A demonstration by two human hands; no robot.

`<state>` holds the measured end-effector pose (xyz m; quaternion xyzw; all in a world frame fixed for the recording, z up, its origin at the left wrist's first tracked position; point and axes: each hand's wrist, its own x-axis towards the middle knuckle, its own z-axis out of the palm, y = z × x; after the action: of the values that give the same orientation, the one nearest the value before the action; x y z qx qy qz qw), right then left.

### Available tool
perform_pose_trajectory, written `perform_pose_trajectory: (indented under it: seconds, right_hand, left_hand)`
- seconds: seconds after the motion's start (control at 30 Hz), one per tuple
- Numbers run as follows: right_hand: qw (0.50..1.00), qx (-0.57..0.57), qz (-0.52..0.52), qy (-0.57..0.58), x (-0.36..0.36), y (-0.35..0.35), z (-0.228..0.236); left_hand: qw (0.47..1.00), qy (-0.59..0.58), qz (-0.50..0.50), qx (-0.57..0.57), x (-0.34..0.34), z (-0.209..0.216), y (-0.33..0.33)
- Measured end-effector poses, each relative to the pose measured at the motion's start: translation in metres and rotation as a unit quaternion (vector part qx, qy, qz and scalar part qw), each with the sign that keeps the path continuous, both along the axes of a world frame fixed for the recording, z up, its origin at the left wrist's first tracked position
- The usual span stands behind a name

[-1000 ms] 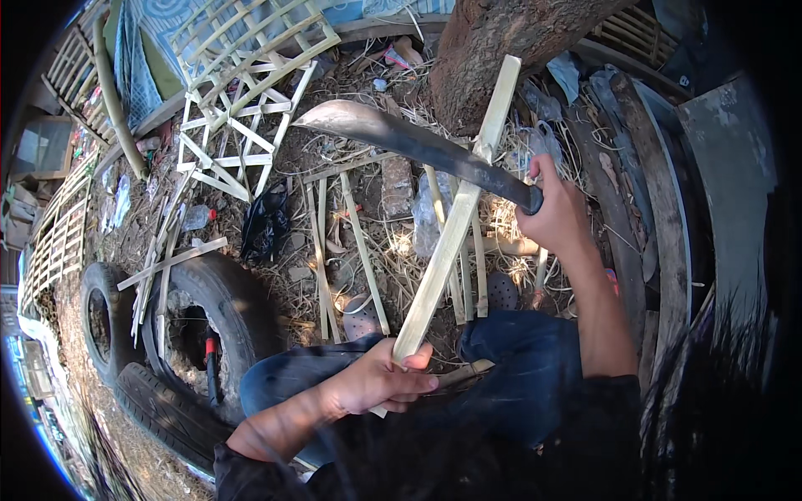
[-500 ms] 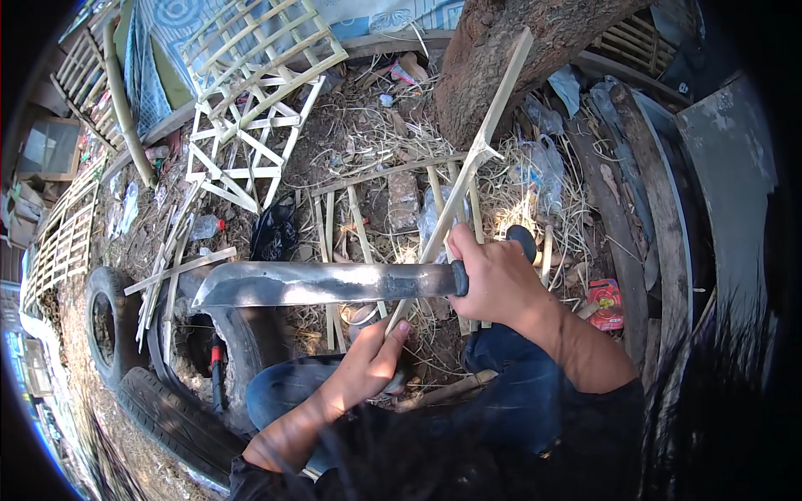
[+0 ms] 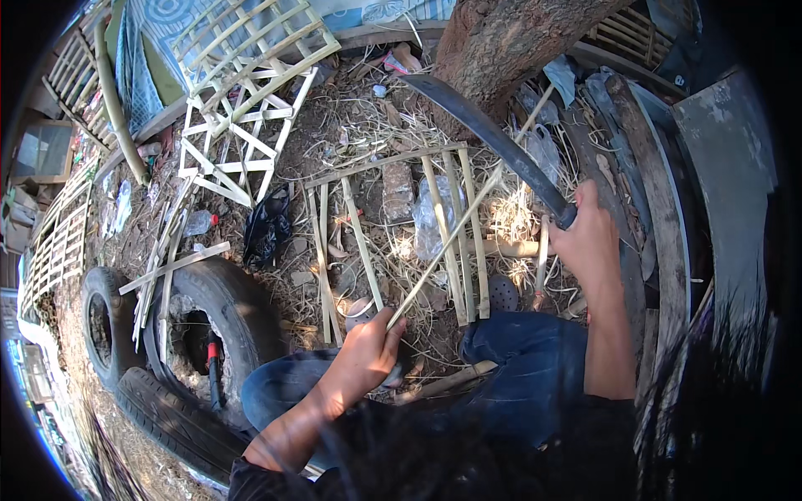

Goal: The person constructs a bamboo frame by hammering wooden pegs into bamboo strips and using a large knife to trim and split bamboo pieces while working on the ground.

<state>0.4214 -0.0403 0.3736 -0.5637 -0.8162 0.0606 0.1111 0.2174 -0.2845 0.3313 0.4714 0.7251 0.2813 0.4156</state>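
Note:
My left hand (image 3: 369, 355) grips the lower end of a long, thin bamboo strip (image 3: 439, 259), which slants up and away to the right. In my right hand (image 3: 590, 238), fingers wrapped round its dark handle, is a machete (image 3: 504, 146). Its broad, curved blade points up and to the left, in front of the tree trunk, and crosses over the upper part of the strip in this view. Whether blade and strip touch I cannot tell. Beyond my left hand, a partly assembled bamboo frame (image 3: 385, 165) with several slats lies on the ground.
Old tyres (image 3: 238, 301) stand at the left, one with a red-and-black handled tool (image 3: 214, 359) inside. Bamboo lattices (image 3: 238, 134) lean at the back left. A tree trunk (image 3: 501, 50) rises ahead; weathered planks (image 3: 660, 184) line the right. Shavings and a brick (image 3: 398, 192) cover the ground.
My right hand has moved right, away from the strip, and the machete has swung from lying level to pointing up and left. The strip has turned and tilted further right; my left hand stays nearly in place.

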Motion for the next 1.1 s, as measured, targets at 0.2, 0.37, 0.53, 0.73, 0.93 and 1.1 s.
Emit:
perform_pose_trajectory:
  seconds: [0.2, 0.37, 0.53, 0.73, 0.93, 1.1]
  right_hand:
    - [0.967, -0.041, 0.173, 0.185, -0.025, -0.041, 0.009]
    - [0.937, -0.085, 0.313, 0.129, -0.039, -0.063, 0.001]
    - [0.937, -0.091, 0.338, -0.017, -0.053, -0.065, -0.02]
    - [0.959, -0.12, 0.253, -0.048, -0.043, -0.058, -0.025]
    - [0.971, -0.047, 0.232, -0.032, -0.039, -0.058, -0.016]
    - [0.976, -0.011, 0.214, -0.022, -0.042, -0.057, -0.012]
  left_hand:
    - [0.994, 0.052, 0.053, 0.078, -0.005, -0.004, 0.001]
    - [0.994, 0.009, 0.062, 0.084, 0.003, 0.011, 0.019]
    - [0.994, 0.049, 0.044, 0.088, 0.007, -0.005, 0.013]
    - [0.99, 0.093, 0.032, 0.099, 0.007, -0.005, 0.01]
    - [0.992, 0.098, 0.051, 0.066, 0.004, 0.012, 0.008]
    - [0.989, 0.12, 0.058, 0.065, -0.004, 0.013, 0.0]
